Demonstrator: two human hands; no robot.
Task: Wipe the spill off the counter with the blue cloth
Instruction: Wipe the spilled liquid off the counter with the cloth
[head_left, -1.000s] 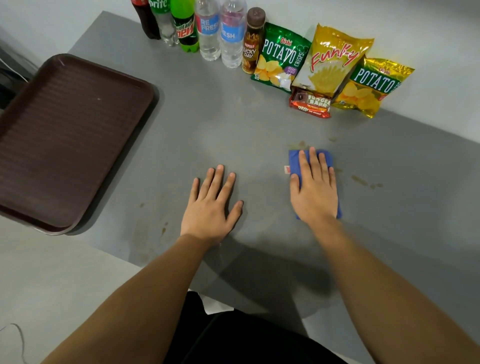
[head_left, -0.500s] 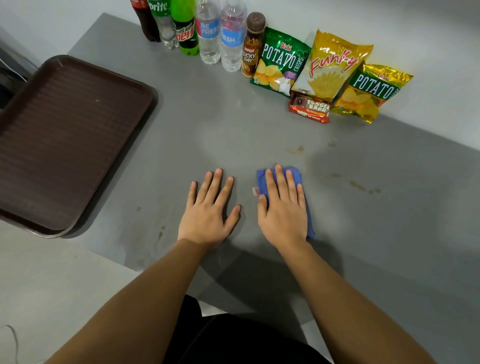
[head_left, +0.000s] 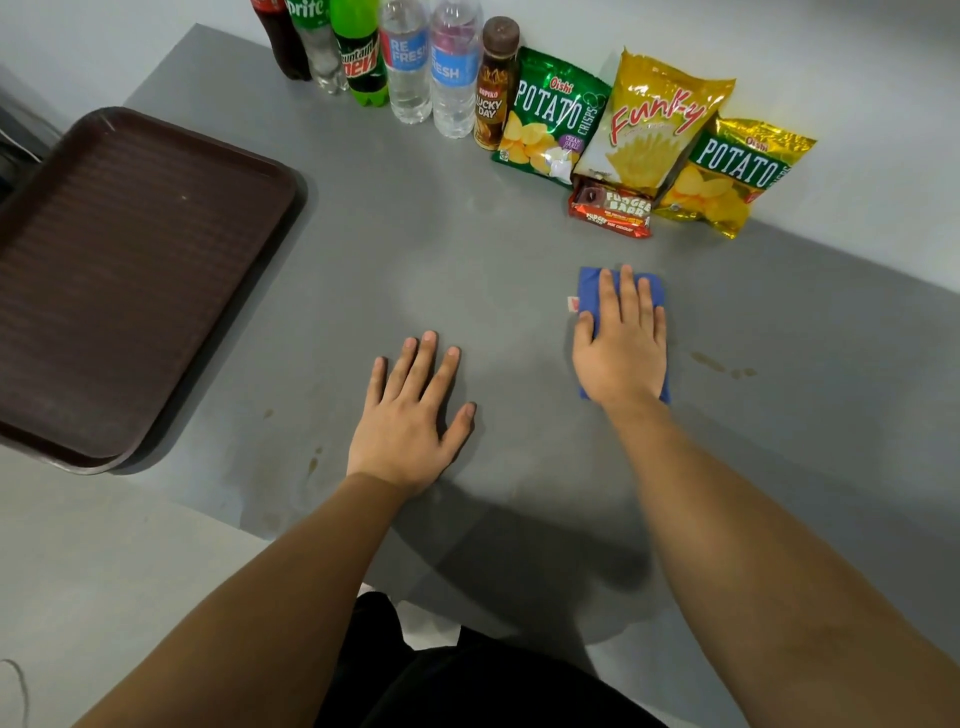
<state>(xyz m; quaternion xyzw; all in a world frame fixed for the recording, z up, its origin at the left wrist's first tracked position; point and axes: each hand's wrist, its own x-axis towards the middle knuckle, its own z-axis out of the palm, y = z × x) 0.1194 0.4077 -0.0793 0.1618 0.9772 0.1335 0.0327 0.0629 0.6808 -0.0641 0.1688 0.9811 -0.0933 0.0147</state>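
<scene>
Blue cloth (head_left: 589, 291): folded flat on the grey counter (head_left: 467, 270), pinned under my right hand; its far edge and near right corner stick out past the hand, small white tag at its left edge.
Right hand (head_left: 621, 345): palm down on the cloth, fingers straight and close together, pressing, not gripping.
Left hand (head_left: 410, 415): flat on bare counter, fingers spread, holding nothing, well left of the cloth and a bit nearer to me.
Spill (head_left: 719, 364): brown streak and drops just right of my right hand, not covered by the cloth.
Other marks (head_left: 313, 462): small brown spots left of my left hand, near the counter edge.
Tray (head_left: 130, 280): dark brown, far left of my left hand, its near corner hanging over the counter edge.
Bottles (head_left: 405, 67): row against the wall, well beyond my left hand.
Snack bags (head_left: 649, 124): three chip bags leaning on the wall beyond my right hand.
Fudgee bar pack (head_left: 610, 208): lies in front of the bags, apart from the cloth.
</scene>
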